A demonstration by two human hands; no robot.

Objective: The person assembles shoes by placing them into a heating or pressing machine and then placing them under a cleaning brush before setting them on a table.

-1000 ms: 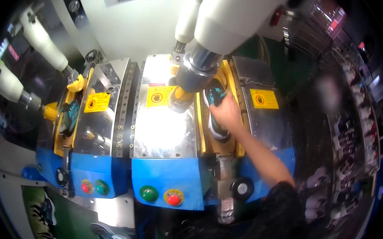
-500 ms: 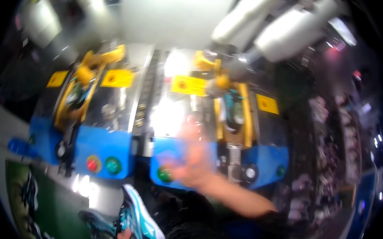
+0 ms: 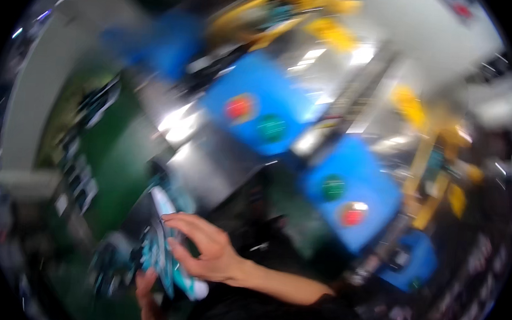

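Observation:
A black, teal and white sneaker (image 3: pixel 161 249) is tilted at lower left, in front of my body. My left hand (image 3: pixel 149 297) grips it from below, and most of those fingers are hidden or blurred. Over the shoe's white-and-teal sole side is my right hand (image 3: pixel 209 252), fingers stretched out and thumb apart. Whether its fingertips press on the sole I cannot tell. Close by, a second dark-and-teal shoe (image 3: pixel 112 260) shows blurred to the left.
Beyond my hands stands a machine with blue panels (image 3: pixel 251 92) (image 3: pixel 348 183), bearing green and red buttons. Yellow-framed stations (image 3: pixel 428 176) hold blurred shoes. A shiny metal surface (image 3: pixel 215 163) lies nearer. Several shoes (image 3: pixel 79 170) line a green surface (image 3: pixel 112 163) at left.
My view has swung left and tilted. My right hand has come away from the green button on the machine's blue panel to the sneaker, which stays with my left hand.

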